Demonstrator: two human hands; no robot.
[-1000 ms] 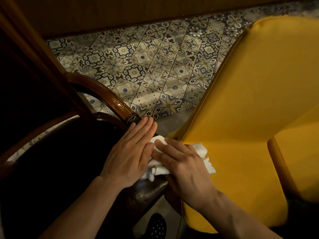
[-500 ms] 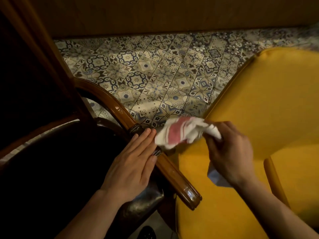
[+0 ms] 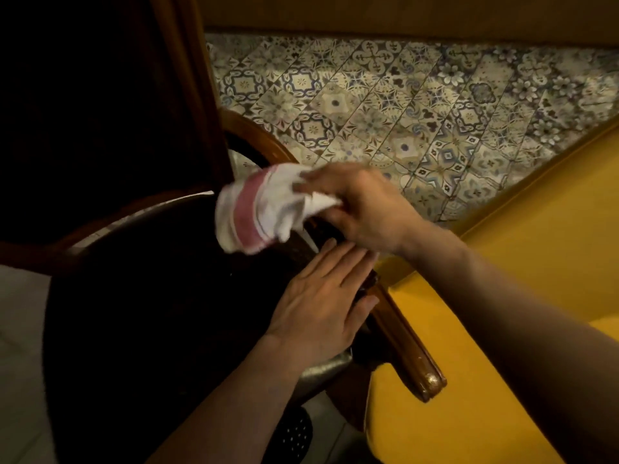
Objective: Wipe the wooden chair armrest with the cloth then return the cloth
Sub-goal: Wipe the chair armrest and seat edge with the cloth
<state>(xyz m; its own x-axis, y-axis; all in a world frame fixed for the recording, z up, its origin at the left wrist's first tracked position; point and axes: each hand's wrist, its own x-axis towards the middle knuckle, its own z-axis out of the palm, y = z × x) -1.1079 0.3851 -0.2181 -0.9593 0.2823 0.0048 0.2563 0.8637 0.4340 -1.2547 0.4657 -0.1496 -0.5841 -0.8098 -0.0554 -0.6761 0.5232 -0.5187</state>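
A white cloth with a red stripe [image 3: 254, 209] hangs bunched from my right hand [image 3: 365, 209], which grips it above the dark chair seat [image 3: 160, 296], just left of the armrest. The glossy brown wooden armrest [image 3: 408, 353] runs from the chair back down to a rounded end at lower right. My left hand [image 3: 321, 306] lies flat, fingers together, on the armrest's inner side, holding nothing. The middle of the armrest is hidden under both hands.
The dark chair back [image 3: 100, 112] fills the upper left. A yellow upholstered chair [image 3: 502, 296] stands close on the right, touching the armrest's side. Patterned floor tiles [image 3: 385, 112] lie beyond, below a wooden wall panel.
My right hand has lifted the cloth off the armrest and carried it left, from over the yellow chair to above the dark seat. My left hand stays flat on the armrest.
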